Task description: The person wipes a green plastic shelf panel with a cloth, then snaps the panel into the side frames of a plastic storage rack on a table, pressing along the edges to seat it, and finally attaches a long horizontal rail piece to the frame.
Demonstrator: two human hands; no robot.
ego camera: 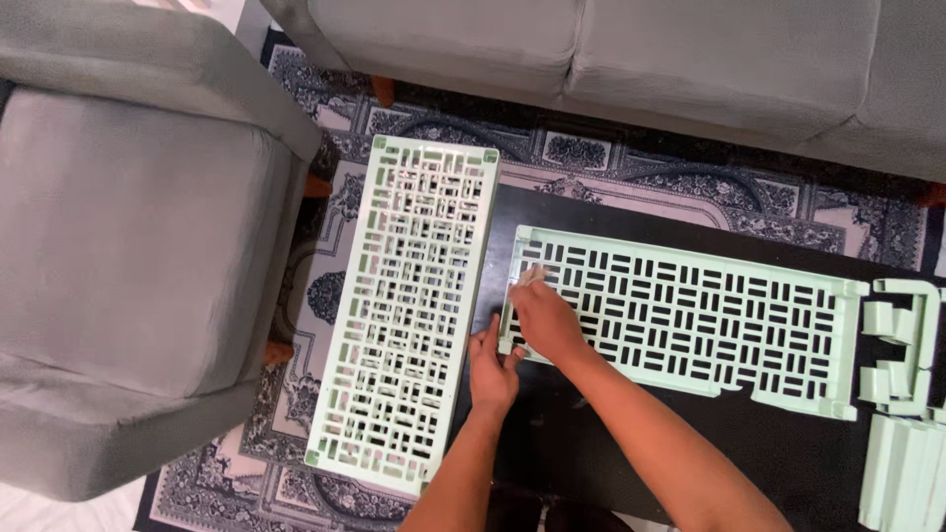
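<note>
Two bare hands work over a dark low table [552, 443]. The left hand [491, 369] is near the middle of the picture. Its fingers are straight and close together, and they point up along the gap between two pale green plastic panels. It holds nothing. Its fingertips touch, or nearly touch, the left end of the wide panel [690, 320].

The right hand [544, 317] lies on top of that same end of the wide panel. Its fingers curl down over the corner, with one fingertip up by the top edge. I cannot tell if it pinches the edge or just presses on it.

The wide panel lies flat on the dark table and runs off to the right. It has rows of little slots cut through it.

The tall panel [409, 305] lies just to the left of the hands. It is stood the long way, top to bottom, and hangs partly over the patterned rug [325, 296].

More pale green parts [902, 345] sit at the right edge of the table, just beside the wide panel.

A grey armchair [128, 246] fills the left side. A grey sofa [611, 59] runs along the top.
</note>
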